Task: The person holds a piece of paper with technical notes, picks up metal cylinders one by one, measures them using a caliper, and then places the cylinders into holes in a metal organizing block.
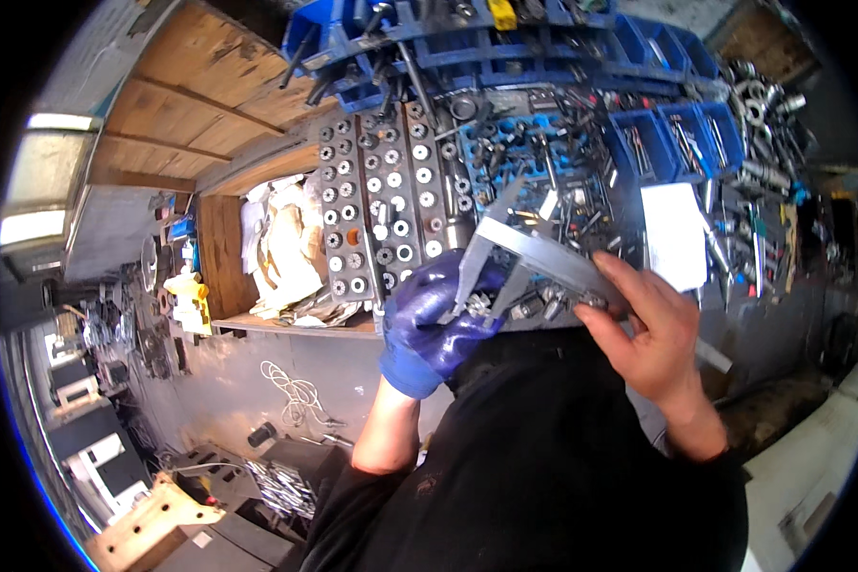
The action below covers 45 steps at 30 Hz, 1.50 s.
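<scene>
Caliper of grey steel, long and flat (545, 250), is in my bare right hand (650, 334), thumb below and fingers above, closed around the rear of its beam. My left hand (436, 319), in a shiny blue-purple glove (414, 360), is half curled, and its fingers grip a small shiny metal piece (479, 305), which lies between the measuring jaws. Whether both jaws touch the metal, I cannot tell. For an honest reading, I believe the piece should sit square between them, not tilted, and no fold of glove should be caught there. Pressure from my right hand should be light and even, while the left only supports. A dropped piece could easily get lost among the loose silvery metal parts (553, 307) just beside.
</scene>
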Motion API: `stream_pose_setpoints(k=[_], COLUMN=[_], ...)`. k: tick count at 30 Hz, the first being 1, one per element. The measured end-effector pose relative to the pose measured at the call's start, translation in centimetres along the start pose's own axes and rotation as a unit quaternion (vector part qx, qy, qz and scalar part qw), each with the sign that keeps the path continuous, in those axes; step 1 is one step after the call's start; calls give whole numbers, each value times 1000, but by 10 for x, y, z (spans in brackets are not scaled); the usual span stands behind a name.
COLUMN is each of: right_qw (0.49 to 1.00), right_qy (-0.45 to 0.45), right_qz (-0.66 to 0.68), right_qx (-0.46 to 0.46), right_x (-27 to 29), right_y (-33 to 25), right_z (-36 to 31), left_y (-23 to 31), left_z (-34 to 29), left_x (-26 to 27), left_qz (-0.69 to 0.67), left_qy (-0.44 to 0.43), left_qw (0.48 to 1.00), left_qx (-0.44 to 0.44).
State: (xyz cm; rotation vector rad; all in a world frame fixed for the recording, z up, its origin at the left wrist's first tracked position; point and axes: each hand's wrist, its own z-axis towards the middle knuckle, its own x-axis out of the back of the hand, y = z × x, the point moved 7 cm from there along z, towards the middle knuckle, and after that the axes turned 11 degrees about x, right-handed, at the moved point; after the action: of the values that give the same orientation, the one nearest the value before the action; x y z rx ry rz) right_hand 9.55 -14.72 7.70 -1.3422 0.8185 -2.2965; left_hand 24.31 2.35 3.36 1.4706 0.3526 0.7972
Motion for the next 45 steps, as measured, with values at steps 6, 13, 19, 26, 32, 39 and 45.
stream_pose_setpoints(k=[6,13,19,26,32,39,45], right_qw=[952,926,925,924,920,913,920], right_qy=[107,53,49,48,38,68,61], right_qz=[224,249,234,223,208,206,194], right_qx=[-181,-278,-296,-308,-330,-346,-336], right_x=[-15,-25,-42,-54,-59,-64,-69], right_y=[41,63,62,59,51,52,50], right_z=[-28,-38,-36,-37,-39,-49,-46], left_y=[11,-38,-68,-81,-80,-75,-101], left_z=[18,21,39,117,207,279,298], left_x=[18,73,140,175,208,219,213], left_qz=[166,-49,-164,-248,185,515,671], left_qy=[41,183,368,421,436,266,199], left_qw=[985,943,902,873,881,810,714], left_qx=[-38,275,155,0,-15,-86,-21])
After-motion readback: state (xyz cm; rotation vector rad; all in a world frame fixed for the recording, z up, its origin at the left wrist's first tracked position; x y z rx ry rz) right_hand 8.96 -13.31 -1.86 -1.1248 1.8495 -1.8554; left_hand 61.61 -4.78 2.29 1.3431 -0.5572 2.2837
